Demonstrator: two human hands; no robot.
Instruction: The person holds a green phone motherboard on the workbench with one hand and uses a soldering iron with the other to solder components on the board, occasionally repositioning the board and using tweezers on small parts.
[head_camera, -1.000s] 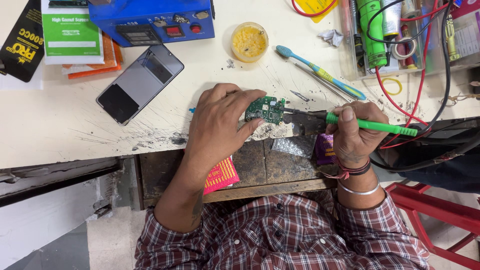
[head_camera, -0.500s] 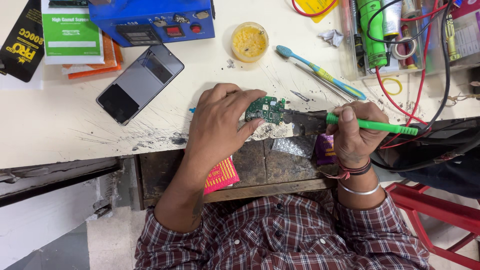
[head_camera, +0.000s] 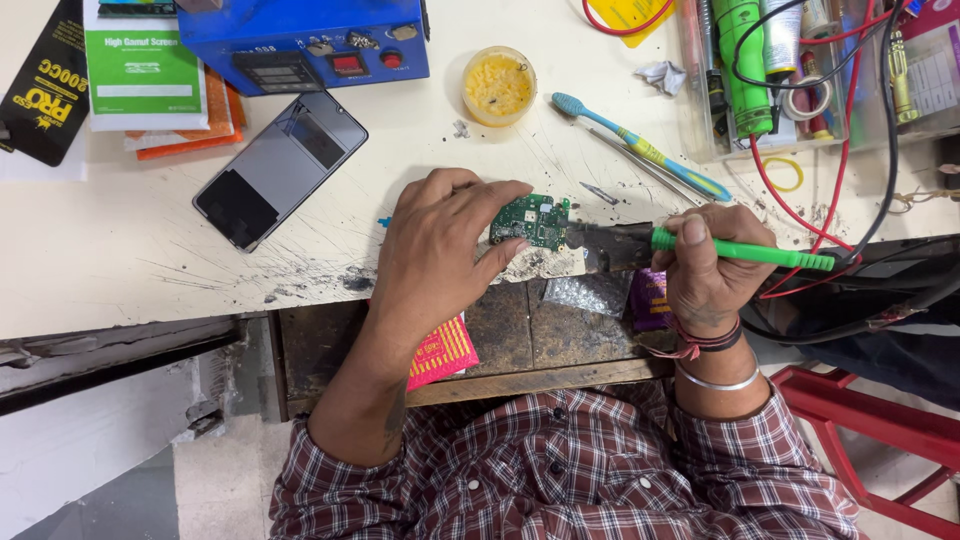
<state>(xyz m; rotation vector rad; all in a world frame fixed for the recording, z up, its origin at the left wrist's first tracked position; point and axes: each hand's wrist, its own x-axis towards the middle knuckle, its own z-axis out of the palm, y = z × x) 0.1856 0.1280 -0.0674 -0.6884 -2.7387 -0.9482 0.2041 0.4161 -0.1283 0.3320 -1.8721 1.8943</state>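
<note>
Plaid sleeves fill the near edge of the view, both forearms reaching up over a dark, worn wooden slab set at the front of the pale counter. On that slab lie a pink packet, partly under the left forearm, a small silvery foil piece and a purple packet just beside the right wrist.

Left hand lies palm down, its grip pinched on a small green circuit board that rests where the slab meets the counter, thumb under the board's lower edge and fingertips at its left and upper edges. Right hand, wearing bangles and thread at the wrist, has its grip closed around a green-handled soldering iron; the iron's dark front end points left and reaches the right edge of the board.

Farther out, a dark phone lies face up on the scratched counter, left of the board. Beyond the board sit a blue-and-yellow toothbrush, thin tweezers alongside it, and a small round tub of yellow paste. At the far edge stand a blue power unit, a green-and-white box, and a clear tray of tools with red and black wires trailing from it.
</note>
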